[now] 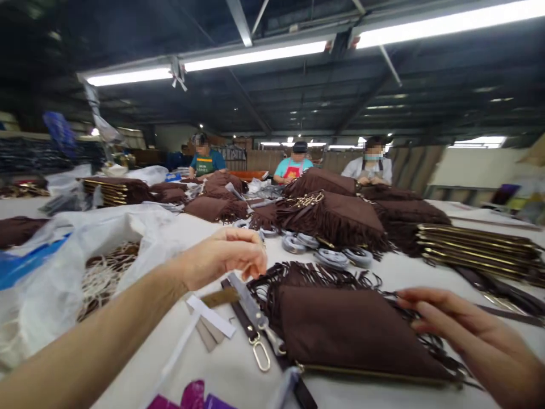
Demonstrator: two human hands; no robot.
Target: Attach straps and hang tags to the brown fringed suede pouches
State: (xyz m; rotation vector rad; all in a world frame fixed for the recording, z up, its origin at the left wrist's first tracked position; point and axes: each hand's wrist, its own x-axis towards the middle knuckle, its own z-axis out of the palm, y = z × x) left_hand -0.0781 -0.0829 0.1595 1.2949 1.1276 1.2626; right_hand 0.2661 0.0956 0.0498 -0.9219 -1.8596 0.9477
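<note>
A dark brown fringed bag [349, 324] lies flat on the table, its gold zipper edge toward me. Past the bag's upper left corner is my left hand [238, 255], its fingers bent down and closed together near the fringe [298, 275]; whatever is in them is hidden. My right hand [464, 329] is at the right side of the bag, thumb and forefinger apart, fingertips touching the fringe strands there. Beside the bag's left edge lie a brown strap with a gold clasp [261, 353] and a second clasp wrapped in clear plastic [272, 338].
Paper tags [213, 318] lie left of the strap. A white plastic bag [149, 227] holds tangled cords. Grey wrapped coils [332, 257], heaped brown bags [340, 218] and a stack of gold-zippered pouches [477, 250] stand behind. Several people work across the table.
</note>
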